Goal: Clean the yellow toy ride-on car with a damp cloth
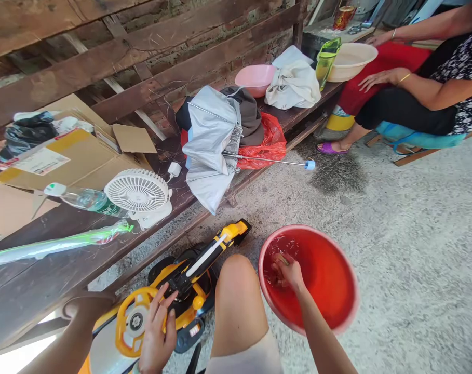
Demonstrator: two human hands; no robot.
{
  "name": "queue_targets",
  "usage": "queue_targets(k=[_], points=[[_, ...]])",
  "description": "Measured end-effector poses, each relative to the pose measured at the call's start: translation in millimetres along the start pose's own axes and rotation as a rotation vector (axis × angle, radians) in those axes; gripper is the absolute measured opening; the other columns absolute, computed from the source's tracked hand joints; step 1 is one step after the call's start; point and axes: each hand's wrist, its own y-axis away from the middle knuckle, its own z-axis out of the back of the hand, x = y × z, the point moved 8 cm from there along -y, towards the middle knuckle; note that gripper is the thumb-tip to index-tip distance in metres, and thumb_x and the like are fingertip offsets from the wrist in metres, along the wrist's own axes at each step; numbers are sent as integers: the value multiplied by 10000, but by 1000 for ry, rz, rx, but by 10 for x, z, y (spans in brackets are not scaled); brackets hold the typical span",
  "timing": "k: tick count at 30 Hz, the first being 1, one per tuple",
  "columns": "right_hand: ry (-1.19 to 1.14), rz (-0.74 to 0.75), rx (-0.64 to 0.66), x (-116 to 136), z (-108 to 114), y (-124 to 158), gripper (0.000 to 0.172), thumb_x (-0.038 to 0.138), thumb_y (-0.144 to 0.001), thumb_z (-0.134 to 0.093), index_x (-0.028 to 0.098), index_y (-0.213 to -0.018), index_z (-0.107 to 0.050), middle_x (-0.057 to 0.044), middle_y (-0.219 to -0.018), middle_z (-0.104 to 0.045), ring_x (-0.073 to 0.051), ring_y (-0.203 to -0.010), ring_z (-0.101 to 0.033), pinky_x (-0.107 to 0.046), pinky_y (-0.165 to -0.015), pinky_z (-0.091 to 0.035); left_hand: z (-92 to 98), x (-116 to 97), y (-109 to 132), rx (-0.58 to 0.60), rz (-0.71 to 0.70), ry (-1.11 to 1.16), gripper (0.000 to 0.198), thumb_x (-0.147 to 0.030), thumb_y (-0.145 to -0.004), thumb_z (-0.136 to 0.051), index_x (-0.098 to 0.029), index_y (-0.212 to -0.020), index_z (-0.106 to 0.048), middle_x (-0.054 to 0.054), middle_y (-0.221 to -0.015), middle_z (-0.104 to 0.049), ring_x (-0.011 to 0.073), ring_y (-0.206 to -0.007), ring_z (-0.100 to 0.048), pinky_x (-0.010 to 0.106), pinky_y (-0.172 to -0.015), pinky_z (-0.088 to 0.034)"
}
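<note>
My right hand (288, 272) reaches into a red basin (352, 270) of water on the floor. Its fingers are curled, and a small brownish-green edge shows at them; what they hold is too hidden to name. Water ripples around the fingertips. My left hand (158, 327) is spread with nothing in it, just beside the yellow steering wheel (121, 324) of a yellow and black toy excavator (206, 254). Whether it touches the toy, I cannot tell. My bare knee (239, 291) rises between the two hands.
A dark wooden bench (158, 228) carries a white fan (138, 192), cardboard box (76, 161), water bottle (91, 200), half-folded silver umbrella (212, 135), pink basin (255, 78) and white cloth (294, 85). At right sits another person (449, 98). A bare limb (76, 332) crosses the lower left.
</note>
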Motion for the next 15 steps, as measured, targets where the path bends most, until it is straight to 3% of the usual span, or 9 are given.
queue_targets(k=[4, 7, 9, 11, 13, 15], points=[[-264, -15, -20, 10, 569, 207, 583, 699, -722, -766, 196, -1010, -712, -126, -975, -825, -297, -858, -781, -355, -730, -621, -67, -43, -55, -4, -3, 17, 353, -248, -1030, -511, -233, -1350, -659, 166, -1611, -525, 369, -1460, -574, 596, -1125, -584], [58, -155, -90, -279, 1047, 188, 509, 651, -822, -686, 199, -1052, -733, -165, -1010, -817, -354, -967, -788, -385, -771, -616, -85, -83, -96, -7, -12, 48, 361, -233, -1034, -511, -246, -1369, -644, 160, -1633, -499, 368, -1468, -564, 581, -1112, -591], [351, -267, -75, -490, 1186, 78, 492, 543, -820, -712, 172, -1141, -757, -226, -1076, -802, -402, -1066, -775, -419, -840, -601, -84, -98, -106, -8, -22, 56, 364, -227, -1036, -508, -251, -1374, -639, 158, -1633, -499, 369, -1470, -561, 582, -1108, -589], [537, -328, -43, -627, 1126, -75, 700, 440, -743, -794, 87, -1341, -703, -329, -1274, -731, -466, -1223, -713, -484, -968, -566, -79, -105, -101, -8, -29, 56, 368, -218, -1037, -505, -250, -1381, -633, 159, -1628, -503, 369, -1478, -551, 592, -1125, -572], [666, -282, -45, -636, 900, -246, 1006, 411, -704, -823, 10, -1570, -504, -406, -1547, -525, -508, -1442, -550, -564, -1138, -464, -69, -117, -89, -6, -34, 50, 376, -207, -1035, -507, -247, -1389, -626, 158, -1633, -498, 364, -1496, -533, 599, -1154, -548], [770, -193, -20, -599, 542, -385, 1139, 438, -739, -789, 32, -1689, -313, -364, -1714, -325, -475, -1602, -343, -607, -1254, -329, -46, -142, -81, -7, -37, 36, 376, -198, -1032, -512, -246, -1386, -629, 152, -1643, -490, 355, -1513, -517, 592, -1177, -531]])
